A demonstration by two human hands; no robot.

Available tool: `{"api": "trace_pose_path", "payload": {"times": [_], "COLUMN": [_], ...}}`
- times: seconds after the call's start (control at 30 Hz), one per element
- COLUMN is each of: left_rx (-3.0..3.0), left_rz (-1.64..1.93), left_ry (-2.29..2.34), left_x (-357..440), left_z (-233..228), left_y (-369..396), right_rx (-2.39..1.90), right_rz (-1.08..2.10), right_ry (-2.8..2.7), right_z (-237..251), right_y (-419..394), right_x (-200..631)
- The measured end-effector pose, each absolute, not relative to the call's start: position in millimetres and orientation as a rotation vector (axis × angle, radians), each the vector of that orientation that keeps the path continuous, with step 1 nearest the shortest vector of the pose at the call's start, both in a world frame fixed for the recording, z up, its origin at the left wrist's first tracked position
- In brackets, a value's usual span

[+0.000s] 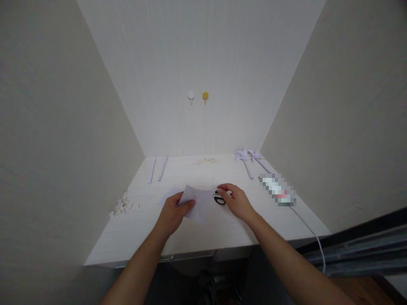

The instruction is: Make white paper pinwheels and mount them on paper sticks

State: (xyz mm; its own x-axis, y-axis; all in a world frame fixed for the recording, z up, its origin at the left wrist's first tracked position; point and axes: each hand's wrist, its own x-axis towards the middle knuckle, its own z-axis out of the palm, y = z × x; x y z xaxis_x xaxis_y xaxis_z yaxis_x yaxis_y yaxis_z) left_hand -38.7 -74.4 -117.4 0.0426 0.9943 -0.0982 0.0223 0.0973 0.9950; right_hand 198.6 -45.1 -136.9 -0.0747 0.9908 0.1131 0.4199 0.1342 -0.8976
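Observation:
My left hand (pixel 173 214) pinches a sheet of white paper (pixel 200 205) between thumb and fingers, a little above the table. Another pale sheet (pixel 167 195) lies partly hidden behind that hand. My right hand (pixel 235 201) is closed, with its fingertips at the black handles of a pair of scissors (pixel 219 200) just right of the paper. One handle loop shows below the fingers; the hand hides part of the scissors.
Two rolled paper sticks (pixel 156 169) lie at the back left. Two paper pinwheels (pixel 244 154) on sticks rest at the back right. Small paper scraps (pixel 122 206) are heaped at the left edge. A blurred white object (pixel 276 189) with a cable (pixel 307 222) lies right.

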Motion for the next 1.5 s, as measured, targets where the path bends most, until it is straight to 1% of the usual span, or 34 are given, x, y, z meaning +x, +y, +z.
{"api": "trace_pose_path", "payload": {"times": [0.13,0.27,0.47,0.77,1.0,1.13,1.3,1.5], "left_rx": [1.163,1.150,1.066,1.233,1.245,1.217,1.225,1.285], "left_rz": [1.090,1.081,1.159,0.920,1.063,1.159,1.237,1.327], "left_ry": [1.190,1.160,1.219,1.208,1.305,1.332,1.326,1.279], "left_x": [-34.1,-32.0,-39.6,-40.4,-43.6,-47.6,-47.7,-40.2], "left_z": [-110.0,-110.1,-126.9,-134.7,-131.7,-123.1,-101.6,-65.1], "left_y": [-76.8,-76.3,-67.2,-62.5,-58.5,-55.2,-48.3,-31.4], "right_rx": [-1.244,-1.196,-1.208,-1.388,-1.751,-1.836,-1.908,-2.064], "right_rz": [1.192,1.271,1.206,1.054,0.642,0.552,0.533,0.727], "right_ry": [-1.524,-1.436,-1.358,-1.640,-1.960,-2.201,-2.334,-2.296], "right_z": [-121.5,-121.9,-137.5,-150.1,-150.1,-146.1,-133.8,-133.0], "right_y": [-61.5,-67.3,-58.8,-54.6,-27.8,-18.9,-11.4,7.4], "right_x": [182.2,171.3,169.8,172.4,220.5,224.3,202.3,184.0]}}
